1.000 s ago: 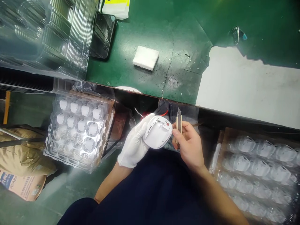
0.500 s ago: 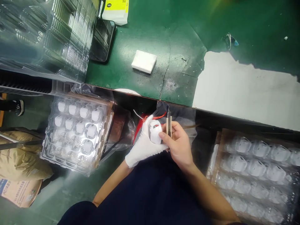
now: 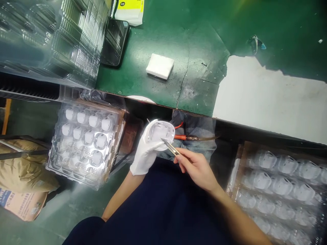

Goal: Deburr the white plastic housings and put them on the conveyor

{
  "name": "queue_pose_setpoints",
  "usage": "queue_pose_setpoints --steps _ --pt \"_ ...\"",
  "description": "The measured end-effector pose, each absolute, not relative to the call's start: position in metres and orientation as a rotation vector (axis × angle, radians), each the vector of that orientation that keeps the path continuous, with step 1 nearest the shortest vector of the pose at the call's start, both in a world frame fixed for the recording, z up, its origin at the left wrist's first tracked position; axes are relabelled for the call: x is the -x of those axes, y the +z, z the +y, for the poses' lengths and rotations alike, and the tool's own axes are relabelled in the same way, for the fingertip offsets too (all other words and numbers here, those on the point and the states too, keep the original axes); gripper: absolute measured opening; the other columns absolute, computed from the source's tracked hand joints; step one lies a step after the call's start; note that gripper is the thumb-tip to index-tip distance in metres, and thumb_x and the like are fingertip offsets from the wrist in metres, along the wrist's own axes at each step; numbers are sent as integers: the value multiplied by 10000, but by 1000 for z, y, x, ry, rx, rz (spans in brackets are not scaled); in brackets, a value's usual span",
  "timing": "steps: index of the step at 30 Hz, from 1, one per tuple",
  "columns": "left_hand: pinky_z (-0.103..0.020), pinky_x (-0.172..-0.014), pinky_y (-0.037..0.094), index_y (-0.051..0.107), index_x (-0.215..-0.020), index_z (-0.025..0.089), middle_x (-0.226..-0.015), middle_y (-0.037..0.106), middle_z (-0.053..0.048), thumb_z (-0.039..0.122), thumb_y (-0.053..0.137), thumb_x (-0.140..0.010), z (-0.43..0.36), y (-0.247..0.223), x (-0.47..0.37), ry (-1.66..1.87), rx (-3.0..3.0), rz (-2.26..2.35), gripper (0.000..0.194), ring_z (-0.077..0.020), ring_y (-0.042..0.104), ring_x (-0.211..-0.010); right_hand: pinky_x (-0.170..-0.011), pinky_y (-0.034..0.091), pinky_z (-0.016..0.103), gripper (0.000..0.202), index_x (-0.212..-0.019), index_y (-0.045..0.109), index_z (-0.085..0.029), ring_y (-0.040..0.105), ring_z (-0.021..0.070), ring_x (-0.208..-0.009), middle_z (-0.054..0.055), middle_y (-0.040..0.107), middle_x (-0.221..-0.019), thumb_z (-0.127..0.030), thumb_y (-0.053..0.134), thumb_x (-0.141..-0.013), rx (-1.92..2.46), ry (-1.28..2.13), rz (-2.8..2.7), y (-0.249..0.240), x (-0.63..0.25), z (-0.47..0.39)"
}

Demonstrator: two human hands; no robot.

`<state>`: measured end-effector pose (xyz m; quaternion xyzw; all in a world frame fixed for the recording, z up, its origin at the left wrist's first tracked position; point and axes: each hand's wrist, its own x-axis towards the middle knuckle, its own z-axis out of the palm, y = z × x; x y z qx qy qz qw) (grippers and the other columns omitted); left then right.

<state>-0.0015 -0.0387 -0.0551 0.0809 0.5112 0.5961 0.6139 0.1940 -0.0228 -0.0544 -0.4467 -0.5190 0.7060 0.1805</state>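
My left hand, in a white glove, is closed around a white plastic housing. The housing's hollow inner side faces up toward me. Bare and closed, my right hand grips a utility knife whose blade points up and left. The blade tip lies at the lower edge of the housing; whether it touches cannot be made out. Behind the housing, a red tool with a cable is partly hidden, beside clear plastic film.
A white block and a black phone lie on the green table. Clear trays are stacked at upper left. Trays of white housings stand at left and right. Brown sacks are at far left.
My left hand has turned the housing so its hollow side shows. My right hand has tilted the knife from upright to slanting, bringing its blade to the housing.
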Motion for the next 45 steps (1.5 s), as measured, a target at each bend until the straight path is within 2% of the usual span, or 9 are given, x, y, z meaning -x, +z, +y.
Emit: queue_pose_setpoints --steps 3,8,13,20,27,30,34,40,45 --pt "-351 -944 629 705 -1375 260 -1310 784 -76 219 932 -726 -41 -56 -2 1338 -277 1326 689 -281 754 -1182 -499 428 239 308 -1036 797 -164 542 100 -498 10 679 -734 -398 598 -1059 1293 1980 -1476 -54 -189 -23" --pt "-372 -1015 609 763 -1312 230 -1268 807 -85 267 911 -802 -45 -55 -7 1285 -364 1486 533 -276 765 -1162 -479 427 234 286 -1004 795 -166 547 105 -486 1 671 -700 -359 594 -1071 1319 1898 -1562 -56 -186 -26" --pt "-395 -1006 631 811 -1213 210 -1208 835 -91 283 856 -869 -47 -53 -11 1280 -391 1535 354 -279 790 -1111 -613 535 256 253 -1136 787 -154 689 157 -637 29 743 -778 -253 554 -1120 1275 1311 -1900 -55 -180 -41" --pt "-407 -1038 633 824 -1198 222 -1191 845 -77 286 876 -850 -42 -47 -6 1212 -463 1513 358 -284 807 -1087 -545 450 291 322 -1085 774 -66 607 131 -529 -2 617 -665 -211 496 -1157 1233 834 -2173 -43 -175 -49" --pt "-407 -1045 631 789 -1257 249 -1259 822 -70 278 909 -821 -40 -48 0 1319 -348 1273 453 -299 786 -1174 -569 492 236 219 -1055 773 -179 670 135 -593 -6 717 -730 -263 578 -1108 1299 1427 -1879 -39 -186 -28" --pt "-532 -1178 559 799 -1242 231 -1345 795 -100 476 810 -909 -38 -44 5 1312 -159 996 414 -372 720 -1323 -488 436 222 254 -985 751 -191 582 111 -492 -30 652 -649 -379 608 -1078 1413 1704 -1628 -41 -190 -19" --pt "-608 -1330 372 775 -1322 177 -1459 739 -140 729 723 -895 -37 -45 11 1268 39 843 699 -432 564 -1509 -462 399 212 353 -888 681 -188 519 91 -460 -33 603 -634 -501 634 -1045 1431 1922 -1375 -47 -191 -15" --pt "-724 -1287 386 743 -1380 249 -1476 727 -122 572 853 -836 -43 -56 11 1422 3 778 642 -461 512 -1545 -484 399 213 314 -1016 660 -190 491 86 -516 -33 601 -726 -486 587 -1088 1218 2108 -1299 -50 -193 -17" --pt "-808 -1228 399 685 -1422 365 -1546 673 -97 362 898 -724 -46 -58 9 1509 -182 835 729 -486 411 -1605 -708 537 245 225 -1055 675 -208 634 130 -734 12 695 -871 -330 500 -1127 1080 1967 -1568 -45 -195 -17"
